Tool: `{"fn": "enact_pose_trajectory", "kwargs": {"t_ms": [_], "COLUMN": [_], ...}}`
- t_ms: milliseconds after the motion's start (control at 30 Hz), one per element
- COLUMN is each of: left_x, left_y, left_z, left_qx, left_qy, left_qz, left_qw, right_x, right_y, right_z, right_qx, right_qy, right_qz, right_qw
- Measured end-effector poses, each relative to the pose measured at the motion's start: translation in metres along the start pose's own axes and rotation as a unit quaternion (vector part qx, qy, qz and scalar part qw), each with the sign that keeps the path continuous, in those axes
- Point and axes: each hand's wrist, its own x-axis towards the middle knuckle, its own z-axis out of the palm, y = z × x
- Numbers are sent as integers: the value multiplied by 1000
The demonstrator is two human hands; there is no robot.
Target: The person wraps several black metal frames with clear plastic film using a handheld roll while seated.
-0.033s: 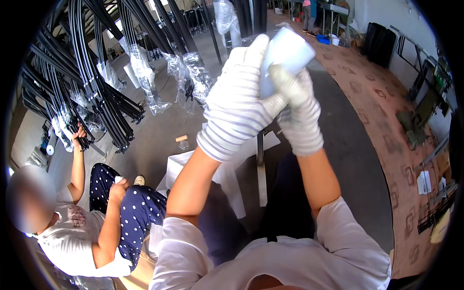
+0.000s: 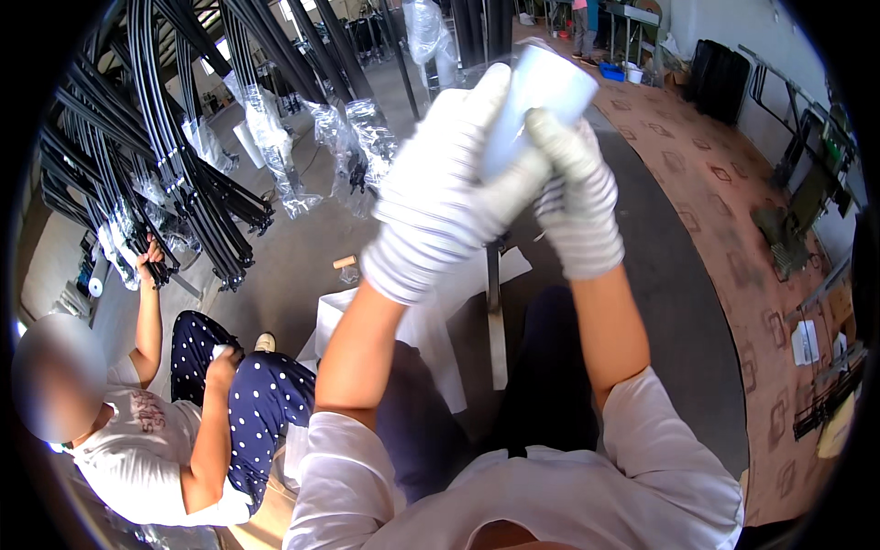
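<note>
Up in front of me, both my hands, in white gloves with grey stripes, are closed around a smooth white roll-like piece (image 2: 545, 96) that tilts up to the right. My left hand (image 2: 435, 188) grips its left side, with the fingers reaching up along it. Lower on the right, my right hand (image 2: 582, 197) presses its thumb across the front. The piece's lower end is hidden between the gloves. Below the hands stands a dark upright bar (image 2: 493, 284), with white sheets (image 2: 440, 316) around it.
To my left sits a co-worker in spotted trousers (image 2: 270, 390), one hand on bundles of black tubes (image 2: 197, 206). Clear plastic wrap (image 2: 275, 151) covers several tube ends. A small tan roll (image 2: 345, 262) lies on the grey floor. On the right, a patterned walkway (image 2: 720, 211) runs along the wall.
My left hand has shifted a little left, and my right hand slightly right. More of the white piece shows between them. The co-worker's lower hand has moved slightly.
</note>
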Motion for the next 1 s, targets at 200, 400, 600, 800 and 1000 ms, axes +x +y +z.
{"fn": "enact_pose_trajectory", "kwargs": {"t_ms": [200,400,600,800,1000], "left_x": [24,1,-16,-30,-29], "left_y": [-43,-60,-69,-66,-69], "left_z": [16,16,19,16,-15], "left_qx": [-339,-403,-550,-418,-423], "left_qy": [89,-64,-73,-30,-104], "left_qz": [-168,-358,-294,-297,-312], "left_qw": [921,840,778,858,844], "right_x": [10,12,62,98,91], "right_y": [-23,-55,-43,29,45], "right_z": [-16,-42,-107,-102,-86], "right_qx": [-127,-149,-300,-276,-244], "right_qy": [-106,-74,3,-57,-83], "right_qz": [32,65,19,58,113], "right_qw": [986,984,954,958,960]}}
